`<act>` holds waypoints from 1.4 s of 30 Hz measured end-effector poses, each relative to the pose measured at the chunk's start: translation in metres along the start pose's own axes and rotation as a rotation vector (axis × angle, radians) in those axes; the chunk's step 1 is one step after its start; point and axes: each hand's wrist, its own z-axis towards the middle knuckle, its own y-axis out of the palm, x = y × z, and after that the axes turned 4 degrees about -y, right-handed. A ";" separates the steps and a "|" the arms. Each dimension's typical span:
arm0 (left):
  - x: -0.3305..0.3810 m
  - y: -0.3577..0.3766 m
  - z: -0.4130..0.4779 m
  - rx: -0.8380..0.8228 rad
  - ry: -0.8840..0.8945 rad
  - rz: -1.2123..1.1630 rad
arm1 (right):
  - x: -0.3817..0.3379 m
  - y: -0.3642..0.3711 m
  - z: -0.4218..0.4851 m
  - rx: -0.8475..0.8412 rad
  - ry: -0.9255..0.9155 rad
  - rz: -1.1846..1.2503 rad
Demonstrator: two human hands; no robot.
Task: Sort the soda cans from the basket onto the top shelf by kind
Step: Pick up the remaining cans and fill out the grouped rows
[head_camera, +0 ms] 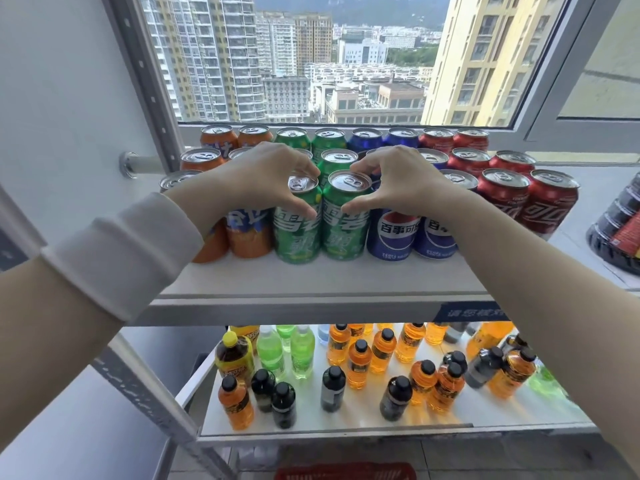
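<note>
**Left hand [273, 178] and right hand [398, 183] each grip a can at the front of the top shelf [329, 278]**

At the centre of the frame, the left green can [298, 233] and the right green can [343, 233] stand upright in the shelf's front row, touching side by side. The left hand holds the left green can with its fingers curled over the rim and its thumb on the label. The right hand holds the right green can the same way, mirrored.

Behind the pair, more green cans [339, 159] line up toward the window [311, 64]. To the left stand orange cans [249, 237], partly hidden by the left wrist. Just right of the pair are blue cans [391, 237], then red cans [504, 199] at the right end.

A white sleeve [131, 251] covers the left forearm at lower left. Below centre, a lower shelf [346, 429] carries bottles [358, 365] in orange, green and dark colours. The rim of a red basket [346, 472] shows at the bottom edge. Through the window across the top, high-rise blocks are in view.
</note>
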 end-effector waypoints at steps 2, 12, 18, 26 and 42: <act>0.001 0.000 -0.004 0.000 0.010 -0.011 | 0.000 0.000 0.000 -0.011 -0.008 -0.008; 0.004 0.000 -0.008 -0.001 0.012 -0.016 | -0.001 -0.003 -0.006 -0.050 -0.036 0.005; 0.001 0.000 -0.011 -0.008 0.013 0.039 | -0.006 -0.007 -0.003 -0.092 -0.078 -0.042; -0.055 -0.040 -0.055 0.126 -0.142 -0.051 | -0.074 0.004 0.034 0.086 -0.216 0.067; -0.125 -0.015 -0.070 0.223 -0.114 -0.241 | -0.116 0.038 0.067 0.010 -0.133 0.074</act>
